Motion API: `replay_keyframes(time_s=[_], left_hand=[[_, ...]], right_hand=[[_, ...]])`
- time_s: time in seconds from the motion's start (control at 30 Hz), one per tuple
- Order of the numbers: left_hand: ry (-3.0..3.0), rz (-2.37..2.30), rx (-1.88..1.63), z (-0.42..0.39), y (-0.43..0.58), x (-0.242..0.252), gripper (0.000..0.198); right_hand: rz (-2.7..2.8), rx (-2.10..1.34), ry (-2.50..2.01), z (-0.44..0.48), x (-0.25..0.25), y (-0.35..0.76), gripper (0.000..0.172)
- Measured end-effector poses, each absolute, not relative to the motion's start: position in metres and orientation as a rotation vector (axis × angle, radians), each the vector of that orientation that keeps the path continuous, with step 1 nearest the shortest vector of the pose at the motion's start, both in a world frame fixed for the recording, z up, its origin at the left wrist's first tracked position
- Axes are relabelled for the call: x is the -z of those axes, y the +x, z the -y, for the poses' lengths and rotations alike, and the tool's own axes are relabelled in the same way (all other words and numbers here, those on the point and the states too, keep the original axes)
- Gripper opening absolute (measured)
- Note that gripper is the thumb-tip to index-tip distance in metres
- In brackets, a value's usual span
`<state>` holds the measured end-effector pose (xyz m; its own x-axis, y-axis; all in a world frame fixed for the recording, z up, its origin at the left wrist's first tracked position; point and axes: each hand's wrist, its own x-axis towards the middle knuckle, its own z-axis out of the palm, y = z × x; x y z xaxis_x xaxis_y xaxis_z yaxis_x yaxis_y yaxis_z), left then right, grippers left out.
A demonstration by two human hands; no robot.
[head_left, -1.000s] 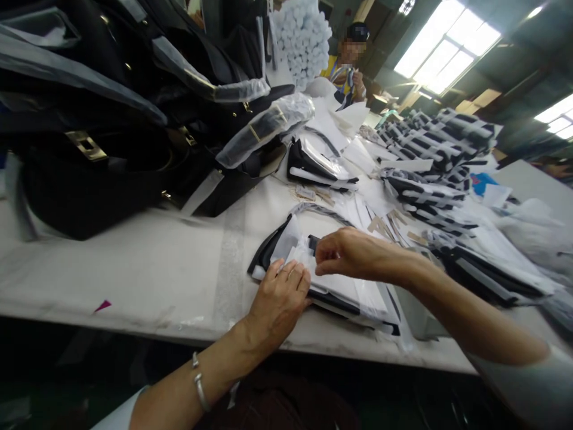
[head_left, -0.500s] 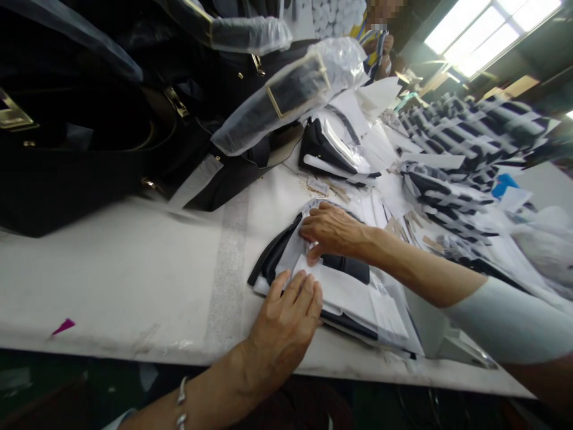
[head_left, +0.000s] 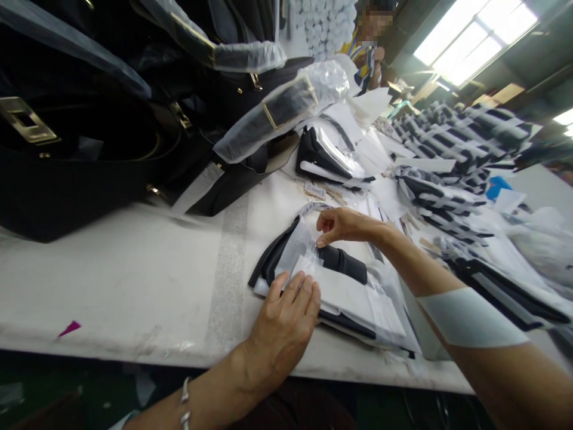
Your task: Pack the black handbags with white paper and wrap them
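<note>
A flat black bag wrapped in white paper and clear film (head_left: 380, 319) lies on the table in front of me. My left hand (head_left: 286, 319) rests on its near edge, fingers stretched out over the white paper (head_left: 340, 289). Above the bag's middle is my right hand (head_left: 338, 227), thumb and fingers curled into a pinch at the clear film near a black strap (head_left: 342, 263). Whether film or a small piece is caught between those fingertips, I cannot make out. The bag's black side edge (head_left: 271, 263) shows on the left.
Large black handbags (head_left: 89, 185) with gold buckles stand at the left, one with a plastic-wrapped strap (head_left: 286, 110). Another wrapped black bag (head_left: 320, 155) lies beyond mine. Stacked wrapped pieces (head_left: 465, 137) fill the right. A person (head_left: 369, 54) is at the back. A magenta scrap (head_left: 70, 328) lies front left.
My right hand has lifted slightly and drawn a little to the right, uncovering more film and the black strap. My left hand stays on the bag. The view has shifted slightly.
</note>
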<state>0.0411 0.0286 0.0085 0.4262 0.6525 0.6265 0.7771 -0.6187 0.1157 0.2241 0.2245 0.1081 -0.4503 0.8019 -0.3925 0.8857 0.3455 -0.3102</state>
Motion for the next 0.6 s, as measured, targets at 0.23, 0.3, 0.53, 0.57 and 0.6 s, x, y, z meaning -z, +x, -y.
replay_keyframes(time_s=[0.23,0.3,0.53,0.57,0.6], left_hand=[[-2.501,1.262,0.977,-0.03,0.041,-0.006,0.033],[-2.491,1.265,0.992,-0.03,0.041,-0.007,0.032],[-2.48,1.261,0.98,-0.029,0.041,-0.009,0.03],[-2.484,1.261,0.978,-0.029,0.041,-0.009,0.03],[-2.488,1.262,0.976,-0.03,0.041,-0.008,0.031]], right_hand=[[-2.227,1.297,1.399,-0.235,-0.085,0.22,0.041],[-2.236,1.391,1.485,-0.231,-0.089,0.222,0.042],[-2.487,0.926,1.704,-0.191,-0.085,0.221,0.054],[-2.464,0.892,1.702,-0.189,-0.081,0.22,0.053],[-2.44,0.879,1.704,-0.189,-0.077,0.219,0.051]])
